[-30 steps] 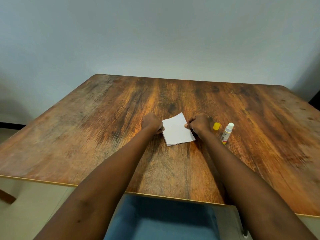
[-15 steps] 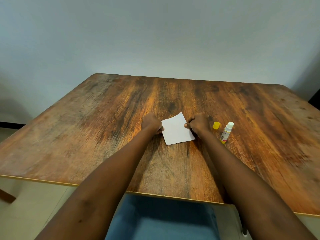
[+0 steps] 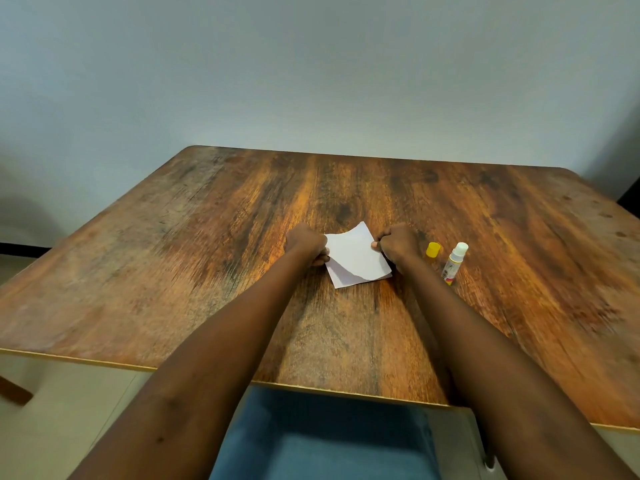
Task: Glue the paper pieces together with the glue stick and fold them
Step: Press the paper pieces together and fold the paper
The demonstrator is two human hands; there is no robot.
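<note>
The paper pieces (image 3: 356,254) lie around the middle of the table (image 3: 173,271), 2 sheets stacked, the lower one showing past the upper along its near and left sides. The left hand (image 3: 304,242) grips the stack at its left edge and the right hand (image 3: 398,244) at its right edge; both forearms cross the table's near edge. Just right of the right hand a cap (image 3: 433,249) sits on the table, apart from the hand. Right of the cap and slightly nearer the near edge is the glue stick (image 3: 454,263), close to the cap but not touching it. A wall (image 3: 311,64) rises behind the far edge
</note>
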